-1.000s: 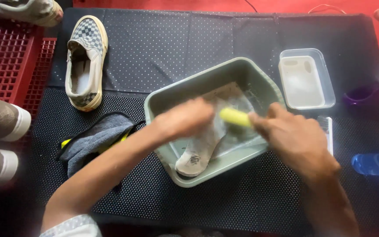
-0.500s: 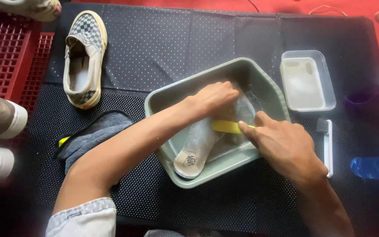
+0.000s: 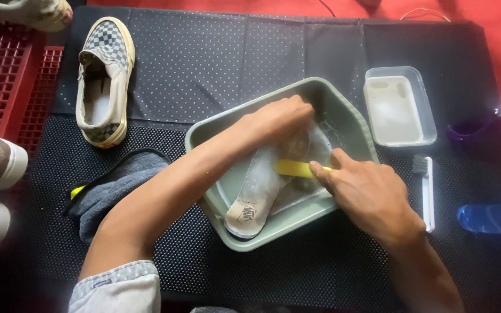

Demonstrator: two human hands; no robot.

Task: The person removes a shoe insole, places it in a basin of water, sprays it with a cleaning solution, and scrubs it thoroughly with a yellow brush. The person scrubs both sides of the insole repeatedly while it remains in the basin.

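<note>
Two hands inside grey-green plastic basin: left hand pressed flat on pale worn shoe insole, right hand clamped on yellow-handled brush. Insole's long axis from seven to one o'clock; brush handle across it, nine o'clock from right hand.

No signs or screens in view. Closest to packaging: a clear rectangular plastic container on the dark mat, right of the basin — pale, whitish inside. One dark printed logo mark on the heel of the pale insole in the basin — too small to make out, probably a stamped label.
</note>
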